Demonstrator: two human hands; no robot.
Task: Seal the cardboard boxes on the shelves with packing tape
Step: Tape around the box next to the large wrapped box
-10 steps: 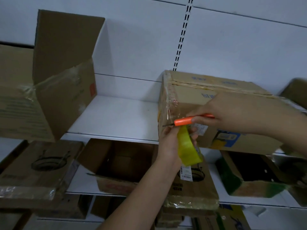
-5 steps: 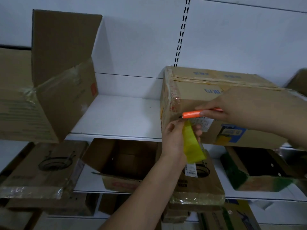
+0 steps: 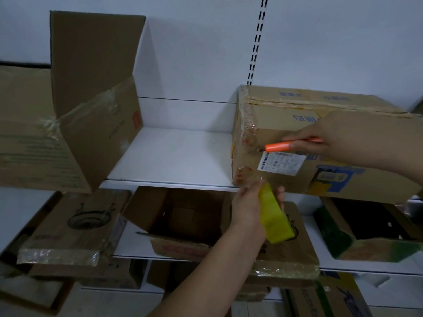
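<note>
Left hand (image 3: 248, 205) is curled around a yellow roll of packing tape (image 3: 275, 219) and holds it just below the front lower corner of the closed cardboard box (image 3: 286, 124) on the upper shelf (image 3: 174, 156). A thin clear strip of tape seems to go from the roll up to that corner, but it is hard to see. Right hand (image 3: 338, 138) pinches an orange cutter (image 3: 278, 146) between the fingers, and its tip points left, close to the box's front face, just above a white barcode label (image 3: 281, 163). I cannot tell if the tip touches the cardboard. The box stands at the right part of the shelf and has old clear tape on its left edge. At the left of the same shelf stands an open box (image 3: 75, 133) with one flap up. On the lower shelf (image 3: 128, 243) there are several more boxes, one open box (image 3: 183, 216) directly under the left hand.
</note>
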